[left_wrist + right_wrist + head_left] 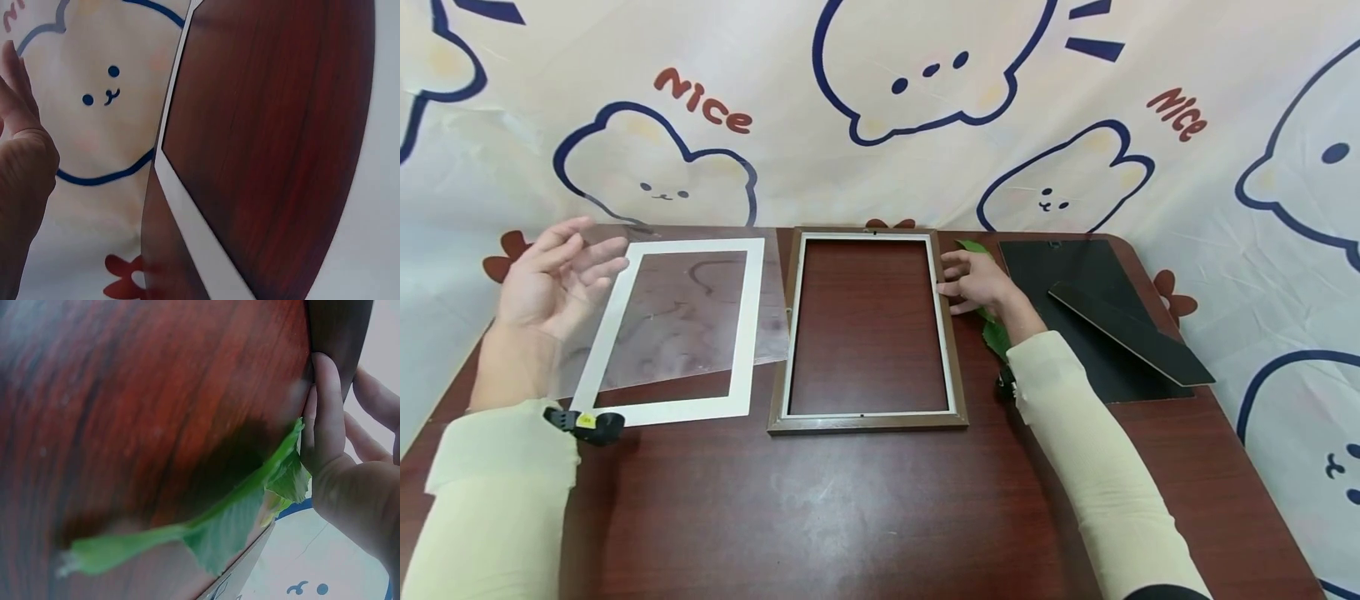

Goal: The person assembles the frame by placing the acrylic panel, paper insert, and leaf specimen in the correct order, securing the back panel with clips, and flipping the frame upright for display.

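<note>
My left hand [553, 283] is raised at the far left, thumb and index finger together at the left edge of a clear plastic sheet [773, 300]; its other fingers fan out. The sheet overlaps a white mat with a cut-out window [700, 408]. In the left wrist view, the hand [25, 150] shows at the left margin, beside the mat. A brown picture frame with a pale inner edge [868, 422] lies centrally. My right hand [973, 279] touches its right side with fairly straight fingers. Below that hand is a green leafy stem [231, 512], partly hidden in the head view.
On the right lies a black backing board [1127, 367], its stand leg [1127, 333] angled out. Everything lies on a dark red wooden table [820, 508]. Behind it hangs a pale cloth with bear drawings [865, 183].
</note>
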Demonstrator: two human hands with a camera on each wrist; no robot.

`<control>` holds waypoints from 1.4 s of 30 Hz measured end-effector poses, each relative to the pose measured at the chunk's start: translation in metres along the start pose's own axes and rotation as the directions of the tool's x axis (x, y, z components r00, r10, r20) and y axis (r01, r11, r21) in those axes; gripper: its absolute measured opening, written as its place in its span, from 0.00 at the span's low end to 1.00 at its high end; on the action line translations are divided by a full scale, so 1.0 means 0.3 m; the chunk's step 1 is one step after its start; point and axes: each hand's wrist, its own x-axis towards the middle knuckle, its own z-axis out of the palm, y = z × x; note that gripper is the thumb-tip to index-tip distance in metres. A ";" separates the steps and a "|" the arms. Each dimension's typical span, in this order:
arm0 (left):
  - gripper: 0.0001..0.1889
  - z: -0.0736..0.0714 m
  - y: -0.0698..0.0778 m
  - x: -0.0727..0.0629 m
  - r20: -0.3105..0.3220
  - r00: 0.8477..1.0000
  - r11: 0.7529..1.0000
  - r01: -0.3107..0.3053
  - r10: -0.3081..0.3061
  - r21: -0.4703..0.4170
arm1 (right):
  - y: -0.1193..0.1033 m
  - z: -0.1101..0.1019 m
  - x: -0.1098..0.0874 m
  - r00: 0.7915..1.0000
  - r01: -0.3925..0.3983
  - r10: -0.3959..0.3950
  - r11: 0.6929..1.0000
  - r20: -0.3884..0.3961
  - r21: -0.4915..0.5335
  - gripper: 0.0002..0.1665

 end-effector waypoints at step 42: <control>0.12 0.161 -0.265 0.081 0.238 0.966 0.979 0.051 -0.098 0.197 | 0.007 -0.006 -0.001 1.000 0.005 -0.005 0.999 0.009 0.035 0.40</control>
